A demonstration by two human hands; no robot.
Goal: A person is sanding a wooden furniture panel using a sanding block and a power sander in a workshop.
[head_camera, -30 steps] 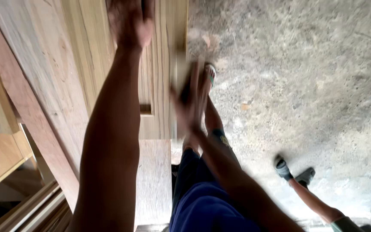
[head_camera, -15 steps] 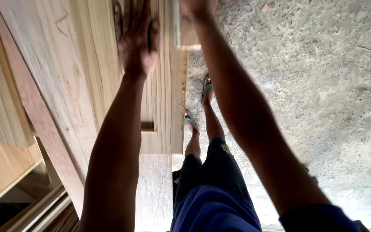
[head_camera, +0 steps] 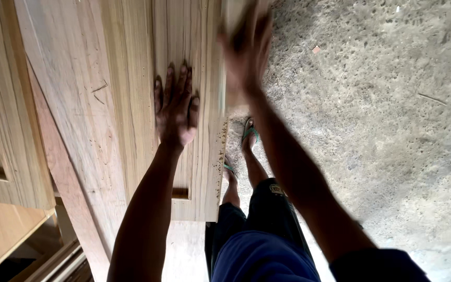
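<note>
My left hand [head_camera: 175, 112] lies flat on a pale wooden door panel [head_camera: 105, 104], fingers spread, holding nothing. My right hand [head_camera: 246, 52] is blurred with motion at the panel's right edge [head_camera: 216, 156]. It seems to grip a pale flat block [head_camera: 232, 13] that rests against that edge. The block is mostly hidden by the hand and the blur. My legs in dark trousers [head_camera: 267, 230] and sandalled feet [head_camera: 249, 133] stand beside the panel on the floor.
A rough grey concrete floor [head_camera: 382, 130] fills the right side. More wooden panels and frames [head_camera: 6, 156] stack up at the left, with a reddish plank [head_camera: 63, 183] leaning between them. A small recess [head_camera: 180, 193] is cut into the panel.
My right hand swung up along the panel's edge and has come partway back toward me. My left hand now sits lower in view, still flat on the wood.
</note>
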